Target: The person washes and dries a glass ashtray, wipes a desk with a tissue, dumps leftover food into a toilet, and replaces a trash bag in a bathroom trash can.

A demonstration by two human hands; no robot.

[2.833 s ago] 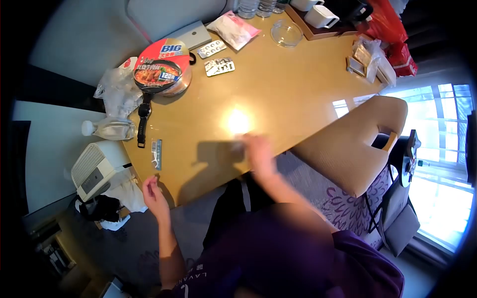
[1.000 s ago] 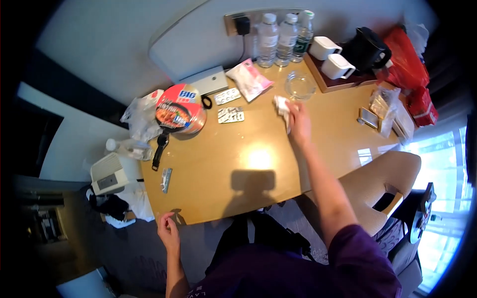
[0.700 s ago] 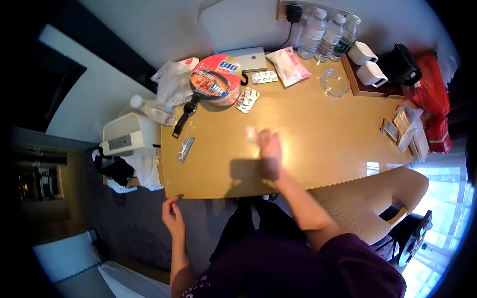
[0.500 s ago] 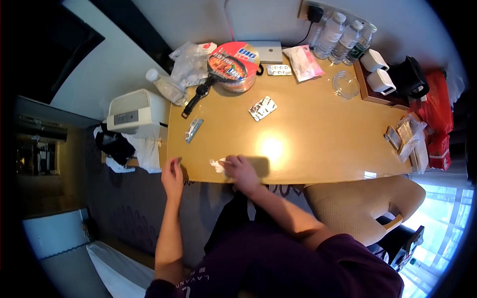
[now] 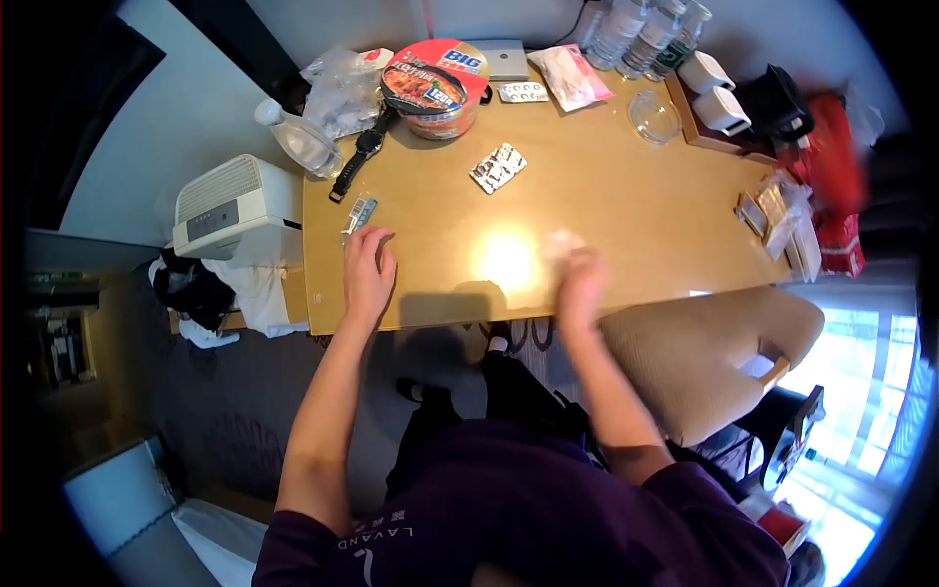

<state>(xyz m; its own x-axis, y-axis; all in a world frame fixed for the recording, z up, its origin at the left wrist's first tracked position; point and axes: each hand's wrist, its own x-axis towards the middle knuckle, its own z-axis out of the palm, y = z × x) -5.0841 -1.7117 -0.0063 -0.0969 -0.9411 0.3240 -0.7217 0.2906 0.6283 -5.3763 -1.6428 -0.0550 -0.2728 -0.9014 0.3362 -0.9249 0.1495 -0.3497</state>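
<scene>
My right hand (image 5: 582,284), blurred by motion, is over the right half of the wooden table (image 5: 626,210), closed on a crumpled white tissue (image 5: 561,245) that sticks out past its fingertips. At the table's left side, my left hand (image 5: 369,272) is open, thumb apart from the bent fingers. Its fingertips reach the lower end of a small blue and clear packet (image 5: 360,215); whether they touch it I cannot tell. A silver blister pack (image 5: 499,168) lies mid-table, beyond both hands.
A noodle bowl (image 5: 435,93), a black wristwatch (image 5: 369,142) and a clear bottle (image 5: 298,142) stand or lie at the back left. Glass ashtray (image 5: 654,116), water bottles (image 5: 652,41) and a tray with white cups (image 5: 722,110) are back right. A padded chair (image 5: 704,352) adjoins the front edge.
My right hand has carried the tissue rightward and away from the front edge. My left hand has moved forward to the small packet. The camera view has shifted.
</scene>
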